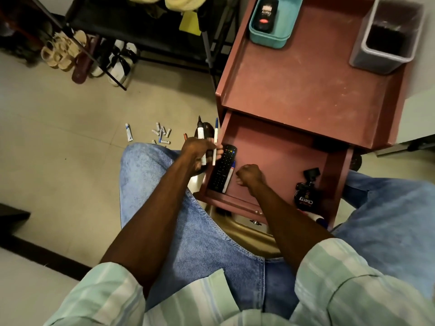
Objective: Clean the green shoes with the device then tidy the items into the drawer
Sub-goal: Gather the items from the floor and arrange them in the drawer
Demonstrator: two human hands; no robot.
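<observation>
Grey bin [386,34] at far right corner of red cabinet top [306,74]; black shoe rack [141,27] left of cabinet, sandals [61,52] and white sneakers [120,62] underneath.

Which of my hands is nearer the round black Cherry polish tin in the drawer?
Right. The right hand is inside the drawer, left of the round black Cherry polish tin. The left hand holds markers at the drawer's far left edge.

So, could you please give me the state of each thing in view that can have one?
drawer: pulled open.
left hand: holds two markers upright beside the drawer's left wall.
right hand: curled inside the drawer; whether it holds anything cannot be told.
remote: lying in the drawer along the left wall.
polish tin: lid on, in the drawer.
grey bin: upright on the cabinet top.
</observation>
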